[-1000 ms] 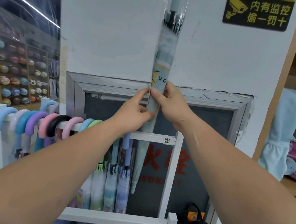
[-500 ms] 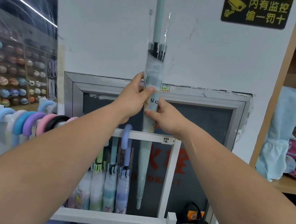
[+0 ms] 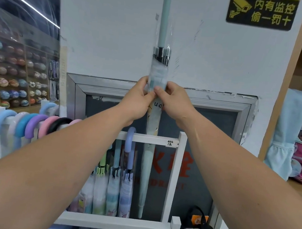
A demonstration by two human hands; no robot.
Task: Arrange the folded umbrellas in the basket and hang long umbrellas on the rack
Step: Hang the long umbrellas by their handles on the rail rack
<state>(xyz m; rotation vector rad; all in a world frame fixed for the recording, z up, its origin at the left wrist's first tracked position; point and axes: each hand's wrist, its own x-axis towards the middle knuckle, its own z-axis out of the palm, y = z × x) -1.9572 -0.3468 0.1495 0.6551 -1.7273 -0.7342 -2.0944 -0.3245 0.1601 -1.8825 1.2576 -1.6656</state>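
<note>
Both hands have drawn level on the mint umbrella since half a second ago, when the left sat higher than the right; the umbrella itself has stayed upright and its tip has barely shifted. It is a long umbrella in a clear plastic sleeve, standing straight up at the middle of the view, its shaft running out of the picture at 12 o'clock and its tip pointing to 6 o'clock, ending just above the lower bar of the white rack. Its lower half passes behind the rack's top bar. The left hand pinches the sleeve from the 9 o'clock side and the right hand from the 3 o'clock side, fingers of both closed on the umbrella, thumbs nearly meeting across its front.

At 9 o'clock from the umbrella a lilac handle hooks over the top bar, with more wrapped umbrellas hanging below it. Farther toward 9 o'clock a row of curved handles, blue, white, purple, pink and black, hangs side by side on the bar. Behind the rack is a grey metal frame set in a white wall. A black and yellow sign sits at 1 o'clock, and shelves of balls fill the far 9 o'clock side
</note>
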